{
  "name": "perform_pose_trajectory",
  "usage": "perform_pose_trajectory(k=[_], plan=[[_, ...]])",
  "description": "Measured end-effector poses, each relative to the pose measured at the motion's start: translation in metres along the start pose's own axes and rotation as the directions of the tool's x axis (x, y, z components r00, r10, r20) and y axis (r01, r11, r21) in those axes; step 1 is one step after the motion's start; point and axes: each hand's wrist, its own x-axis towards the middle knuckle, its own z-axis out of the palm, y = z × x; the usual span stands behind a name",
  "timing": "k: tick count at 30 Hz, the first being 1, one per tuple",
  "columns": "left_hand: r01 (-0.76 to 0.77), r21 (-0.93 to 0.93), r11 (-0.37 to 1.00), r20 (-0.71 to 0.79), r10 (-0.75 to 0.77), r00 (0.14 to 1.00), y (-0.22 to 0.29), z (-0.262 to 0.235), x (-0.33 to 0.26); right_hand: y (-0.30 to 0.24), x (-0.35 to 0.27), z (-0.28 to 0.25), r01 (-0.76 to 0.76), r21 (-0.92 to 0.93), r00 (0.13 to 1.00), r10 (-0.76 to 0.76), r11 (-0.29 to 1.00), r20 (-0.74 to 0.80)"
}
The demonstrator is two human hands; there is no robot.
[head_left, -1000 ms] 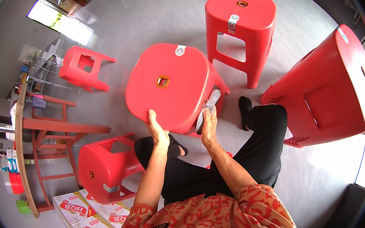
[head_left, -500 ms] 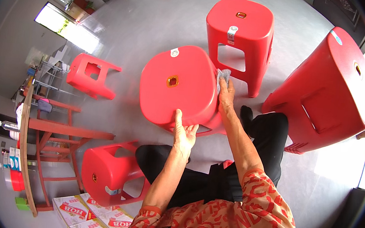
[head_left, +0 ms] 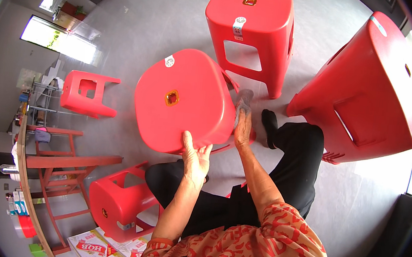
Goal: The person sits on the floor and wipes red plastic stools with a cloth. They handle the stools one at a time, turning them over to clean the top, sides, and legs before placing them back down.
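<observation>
A red plastic stool [head_left: 181, 126] with a rounded square seat, a gold-rimmed centre hole and a round sticker stands tilted in front of me. My left hand [head_left: 195, 163] grips the near edge of its seat, thumb on top and fingers against the side below. On the stool's right side, my right hand [head_left: 242, 129] is closed on a grey cloth [head_left: 244, 101] and presses it to the plastic. The fingertips are partly hidden by the cloth, and the stool's legs are mostly out of sight under the seat.
Another red stool [head_left: 249, 18] stands just beyond, and a tall red stack [head_left: 367, 99] rises at right. Stools lie on their sides at far left [head_left: 83, 92] and near left [head_left: 114, 204]. A wooden table [head_left: 36, 196] and printed cartons [head_left: 100, 249] are at left.
My right hand has slid the cloth lower down the stool's right side, away from the seat edge. The left hand keeps its hold. The whole view has shifted slightly.
</observation>
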Motion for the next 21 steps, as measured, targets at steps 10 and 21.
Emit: perform_pose_trajectory(k=[10, 21], plan=[[0.343, 0.066, 0.937, -0.032, -0.342, 0.939, 0.023, -0.011, -0.004, 0.117, 0.037, -0.033, -0.458, 0.02, 0.889, 0.458, 0.889, 0.007], [-0.474, 0.758, 0.448, 0.029, 0.703, 0.71, 0.13, -0.076, 0.052, -0.045, -0.078, 0.015, 0.148, -0.046, 0.989, -0.148, 0.988, 0.005]])
